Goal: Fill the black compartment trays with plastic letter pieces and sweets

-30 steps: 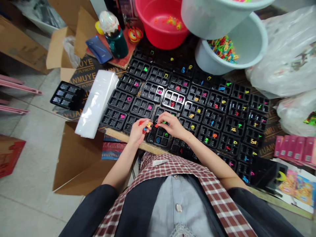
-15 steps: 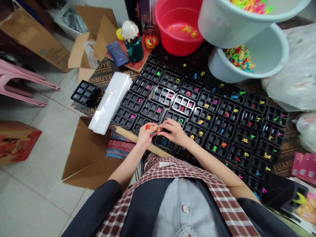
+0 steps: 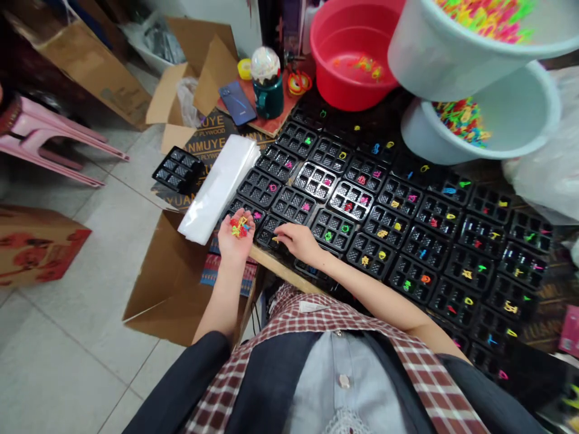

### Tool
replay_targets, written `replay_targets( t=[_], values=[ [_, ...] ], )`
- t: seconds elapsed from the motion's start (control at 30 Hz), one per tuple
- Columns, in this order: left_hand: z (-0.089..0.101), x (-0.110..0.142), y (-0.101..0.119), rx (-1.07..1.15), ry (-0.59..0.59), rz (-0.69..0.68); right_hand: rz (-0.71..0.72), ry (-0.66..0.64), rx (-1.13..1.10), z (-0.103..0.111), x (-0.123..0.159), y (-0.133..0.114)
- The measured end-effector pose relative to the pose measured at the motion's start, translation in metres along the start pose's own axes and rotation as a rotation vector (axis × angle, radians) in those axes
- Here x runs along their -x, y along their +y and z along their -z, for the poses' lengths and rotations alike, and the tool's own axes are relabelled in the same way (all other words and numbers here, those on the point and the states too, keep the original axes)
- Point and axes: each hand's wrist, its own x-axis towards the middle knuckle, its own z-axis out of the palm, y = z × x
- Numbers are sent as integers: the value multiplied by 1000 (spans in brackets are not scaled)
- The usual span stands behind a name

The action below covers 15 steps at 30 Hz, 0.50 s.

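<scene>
My left hand [image 3: 233, 246] is palm up with a small heap of coloured plastic pieces [image 3: 239, 226], red, yellow and blue, cupped in it. My right hand [image 3: 301, 242] pinches a small yellow-orange plastic piece [image 3: 275, 239] low over a black compartment tray [image 3: 266, 228] at the table's near edge; its exact shape is too small to tell. Rows of similar black trays, such as one with two green pieces [image 3: 333, 229], spread to the right. Many hold one or two small coloured pieces in their compartments. My right forearm hides part of the nearest trays.
At the back stand a red basin [image 3: 339, 72] and two stacked pale blue tubs [image 3: 420, 132] with coloured pieces. White plastic sleeves [image 3: 221, 187] and a stack of black trays [image 3: 174, 172] lie left. An open cardboard box [image 3: 163, 289] is below the table edge. A mug [image 3: 269, 99] and phone [image 3: 237, 102] sit behind.
My hands, together before, are now apart. The left has moved left and opened upward, showing its pieces. The right has lowered a yellow-orange piece to a near tray. The view has shifted slightly.
</scene>
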Motion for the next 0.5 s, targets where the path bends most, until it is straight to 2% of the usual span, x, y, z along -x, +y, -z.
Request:
replay_targets(
  t=[0.07,0.1,0.27,0.37,0.5],
  values=[
    [0,0,4,60,-28,76,26,-85,87,-6,-1,0],
    [-2,1,3,74,-49,115,39,-85,111,-5,-2,0],
    [-18,9,-20,20,-209,309,119,97,83,22,-7,-2],
    [-28,12,-36,-3,-277,397,135,90,106,36,-11,0],
    [-39,15,-49,-7,-313,434,50,106,133,43,-12,8]
  ],
)
